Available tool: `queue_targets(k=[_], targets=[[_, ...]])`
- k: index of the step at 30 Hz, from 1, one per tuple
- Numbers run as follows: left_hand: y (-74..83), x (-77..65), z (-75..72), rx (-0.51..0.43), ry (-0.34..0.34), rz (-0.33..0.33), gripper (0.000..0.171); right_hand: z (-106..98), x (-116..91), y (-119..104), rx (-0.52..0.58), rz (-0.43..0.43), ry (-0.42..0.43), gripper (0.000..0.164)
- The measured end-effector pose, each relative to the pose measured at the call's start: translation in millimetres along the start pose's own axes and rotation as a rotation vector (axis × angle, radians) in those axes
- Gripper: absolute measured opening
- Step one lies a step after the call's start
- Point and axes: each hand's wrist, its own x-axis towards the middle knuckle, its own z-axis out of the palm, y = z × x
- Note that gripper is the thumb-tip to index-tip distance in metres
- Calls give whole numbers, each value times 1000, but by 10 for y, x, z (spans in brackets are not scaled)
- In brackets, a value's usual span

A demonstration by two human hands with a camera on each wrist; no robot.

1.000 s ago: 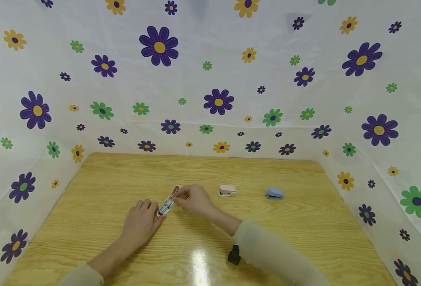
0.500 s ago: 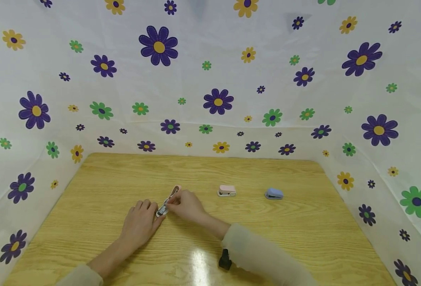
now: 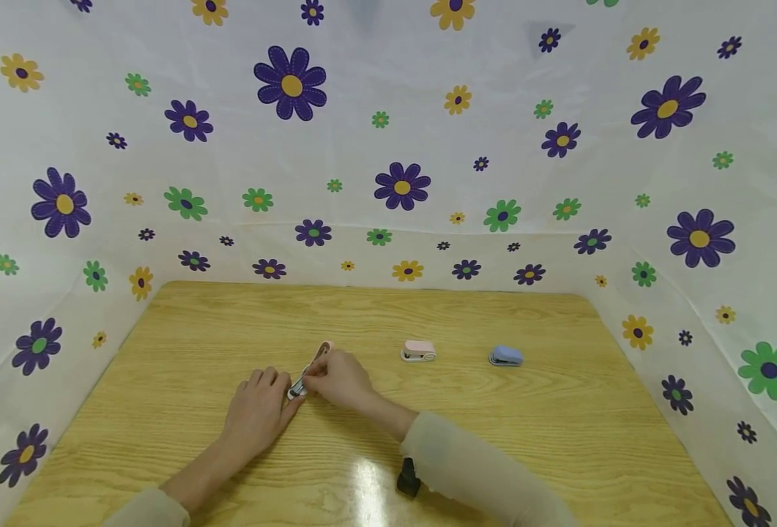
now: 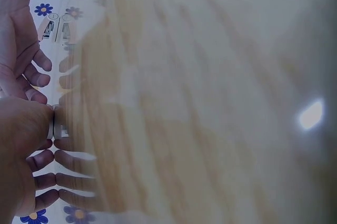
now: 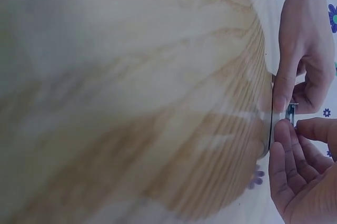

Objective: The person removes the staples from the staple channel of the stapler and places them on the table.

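Tabletop (image 3: 533,417), stapler (image 3: 297,388) between left hand (image 3: 256,411) and right hand (image 3: 340,380)

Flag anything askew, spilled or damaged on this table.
Left of centre, the small pink-and-white stapler lies diagonally, opened out; the compact pale-pink stapler and compact blue stapler sit folded. The open one's being handled, probably no fault. No spill or obvious damage visible.

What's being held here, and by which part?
An opened stapler: the left hand grips its near end; the right hand pinches at its metal channel, exact contact hidden.
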Motion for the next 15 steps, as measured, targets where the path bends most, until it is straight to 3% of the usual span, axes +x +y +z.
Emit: queue_targets(k=[6,15], targets=[[-20,15,6,-4,2,2,33,5,22,-31,10,17,4,11],[-48,27,1,-6,-10,9,33,20,75,5,229,95,-23,11]])
